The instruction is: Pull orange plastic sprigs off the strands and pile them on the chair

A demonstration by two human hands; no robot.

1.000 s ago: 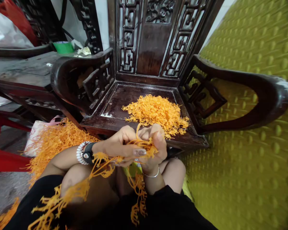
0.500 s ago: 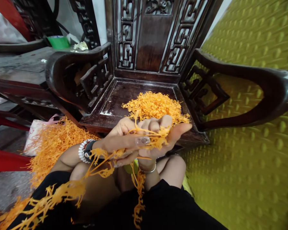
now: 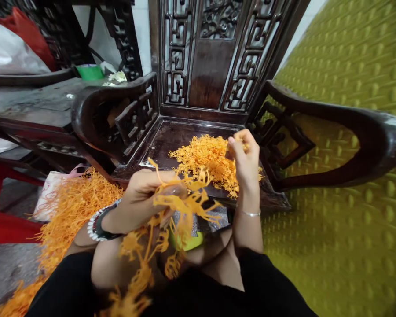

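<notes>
My left hand (image 3: 145,193) is closed round a bunch of orange plastic strands (image 3: 181,204) that trail down over my lap. My right hand (image 3: 246,158) is raised over the dark carved wooden chair (image 3: 171,132), fingers curled, with small orange bits pinched in them above the heap of small orange pieces (image 3: 207,158) on the seat. A beaded bracelet and watch sit on my left wrist, a thin bangle on my right.
A large tangle of orange strands (image 3: 72,198) lies on the floor at left beside a white bag. A yellow-green padded wall (image 3: 350,198) fills the right. A dark wooden table (image 3: 29,103) with a green container stands at back left, red stools below.
My right hand left the strands in front of me and moved up and forward over the heap on the seat. The left hand stayed, still gripping the bunch.
</notes>
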